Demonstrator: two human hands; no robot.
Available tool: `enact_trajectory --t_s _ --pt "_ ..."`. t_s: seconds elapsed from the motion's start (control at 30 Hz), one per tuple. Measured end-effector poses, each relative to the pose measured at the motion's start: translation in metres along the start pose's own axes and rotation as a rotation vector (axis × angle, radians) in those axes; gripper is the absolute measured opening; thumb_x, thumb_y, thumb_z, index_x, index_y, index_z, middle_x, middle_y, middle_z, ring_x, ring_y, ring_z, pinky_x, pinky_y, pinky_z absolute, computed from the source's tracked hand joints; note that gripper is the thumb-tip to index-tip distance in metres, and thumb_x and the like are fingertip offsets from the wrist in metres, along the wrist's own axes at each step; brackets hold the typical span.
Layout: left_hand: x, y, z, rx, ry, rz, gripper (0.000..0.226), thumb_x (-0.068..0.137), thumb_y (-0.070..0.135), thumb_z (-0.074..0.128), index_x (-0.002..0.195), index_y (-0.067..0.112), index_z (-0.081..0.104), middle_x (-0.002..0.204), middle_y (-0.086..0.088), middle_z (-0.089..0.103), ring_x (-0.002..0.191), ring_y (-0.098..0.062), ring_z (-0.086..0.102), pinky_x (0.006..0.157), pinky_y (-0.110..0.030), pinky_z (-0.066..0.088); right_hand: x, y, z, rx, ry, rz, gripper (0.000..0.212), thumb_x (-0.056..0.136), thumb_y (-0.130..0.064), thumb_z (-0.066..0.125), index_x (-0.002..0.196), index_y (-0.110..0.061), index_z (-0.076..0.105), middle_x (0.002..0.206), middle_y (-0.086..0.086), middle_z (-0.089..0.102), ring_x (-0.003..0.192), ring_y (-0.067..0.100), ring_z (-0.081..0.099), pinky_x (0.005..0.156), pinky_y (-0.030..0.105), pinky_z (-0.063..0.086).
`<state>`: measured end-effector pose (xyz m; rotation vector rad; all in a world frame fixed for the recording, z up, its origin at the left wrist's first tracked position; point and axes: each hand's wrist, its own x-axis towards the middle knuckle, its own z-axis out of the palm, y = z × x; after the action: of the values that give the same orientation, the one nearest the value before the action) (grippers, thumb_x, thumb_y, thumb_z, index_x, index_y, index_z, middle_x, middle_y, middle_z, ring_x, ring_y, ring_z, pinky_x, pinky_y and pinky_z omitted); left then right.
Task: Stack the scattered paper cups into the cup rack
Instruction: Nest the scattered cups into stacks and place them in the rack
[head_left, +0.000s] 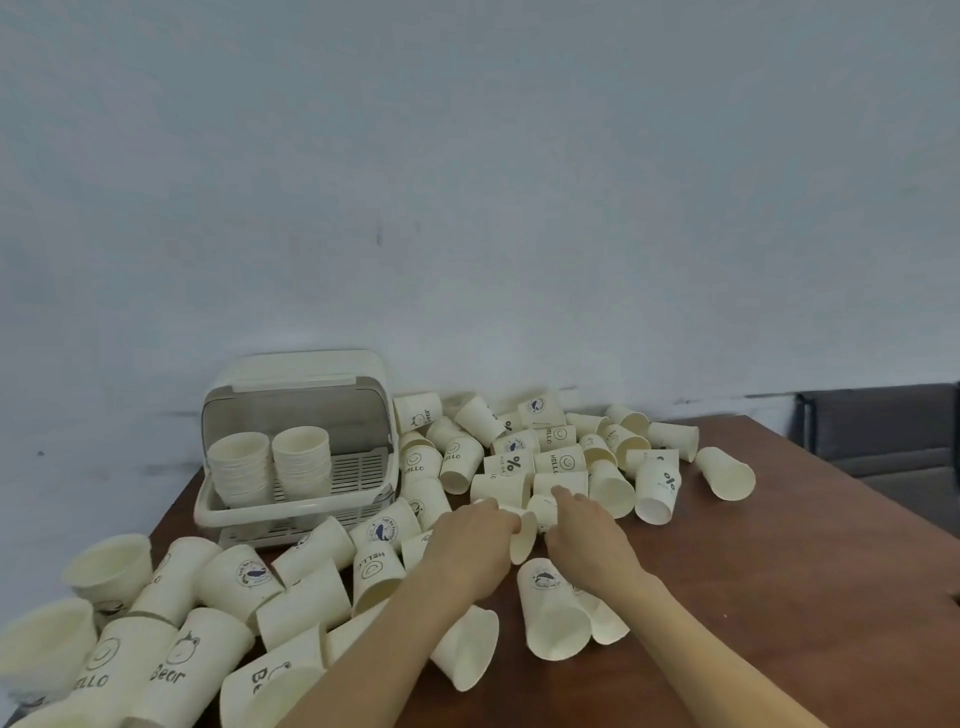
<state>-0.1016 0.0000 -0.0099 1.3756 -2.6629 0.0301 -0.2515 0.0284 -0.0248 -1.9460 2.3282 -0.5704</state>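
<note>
Several cream paper cups (724, 474) lie scattered over the brown table (810, 571), most on their sides. The cup rack (296, 499), a cream box with its lid raised, stands at the back left and holds two cup stacks (301, 457). My left hand (470, 545) grips a cup (522, 540) lying on its side in the middle of the table. My right hand (589, 535) holds a second cup (543, 512) whose base points at the first cup's mouth. Both hands are close together, to the right of the rack and nearer to me.
A dense pile of cups (171, 623) fills the near left corner, some hanging past the table edge. More cups (524, 447) crowd the back by the pale wall. A dark chair (878, 431) stands beyond the table's right edge.
</note>
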Motion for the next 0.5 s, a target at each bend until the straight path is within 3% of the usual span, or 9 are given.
enact_trajectory --t_s 0.17,0.5 --pt "0.028 0.012 0.013 0.131 -0.045 0.063 0.043 0.091 0.004 0.045 0.131 0.018 0.053 0.118 -0.01 0.051 0.11 -0.03 0.053 0.082 -0.038 0.043 0.002 0.023 0.0 -0.021 0.0 0.035 0.029 0.089 -0.014 0.044 0.117 -0.011 0.047 0.094 0.002 0.051 0.084 0.021 0.048 0.066 0.029 0.038" --pt "0.053 0.017 0.033 0.343 -0.15 0.103 0.033 0.095 0.006 0.043 0.127 0.007 0.049 0.128 -0.015 0.054 0.123 -0.031 0.043 0.096 -0.04 0.036 0.01 0.05 0.004 -0.025 -0.02 0.11 0.021 0.088 -0.014 0.042 0.108 -0.011 0.048 0.094 0.004 0.051 0.086 0.022 0.049 0.067 0.03 0.038"
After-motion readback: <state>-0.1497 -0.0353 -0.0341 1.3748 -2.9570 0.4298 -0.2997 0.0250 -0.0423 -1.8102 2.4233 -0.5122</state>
